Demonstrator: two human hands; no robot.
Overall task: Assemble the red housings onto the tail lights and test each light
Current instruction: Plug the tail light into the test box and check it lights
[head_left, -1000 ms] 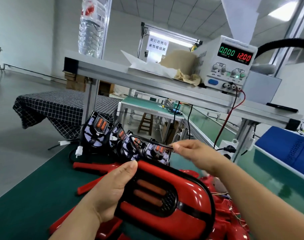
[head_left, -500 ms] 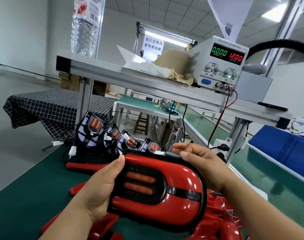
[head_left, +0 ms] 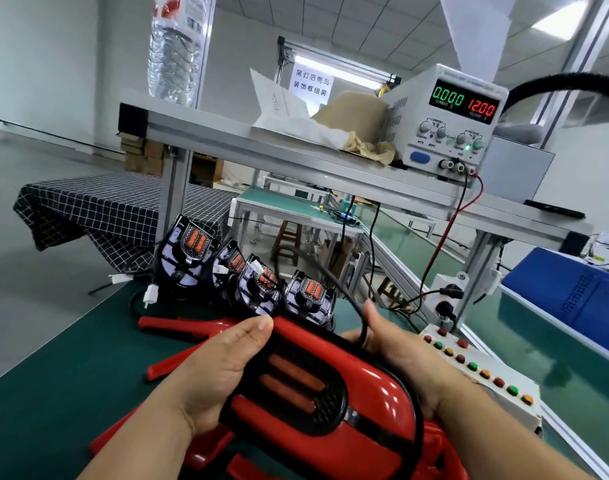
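Note:
I hold an assembled tail light (head_left: 330, 393) with a glossy red housing and black centre, lamps unlit, in front of me above the green bench. My left hand (head_left: 220, 368) grips its left edge, thumb on the top rim. My right hand (head_left: 396, 351) holds the right rear side, fingers behind the housing, and a black cable (head_left: 334, 282) loops up past its thumb. Several bare tail lights (head_left: 247, 271) stand in a row behind. Loose red housings (head_left: 178, 327) lie on the mat.
A power supply (head_left: 452, 119) reading 0.000 and 12.00 sits on the raised shelf (head_left: 261, 147). A white button box (head_left: 483, 375) lies to the right, near a blue bin (head_left: 569, 292). A water bottle (head_left: 174, 46) stands at the shelf's left end.
My right hand has come down from pinching the cable in the air to the rear right side of the tail light. The tail light has moved slightly lower and closer.

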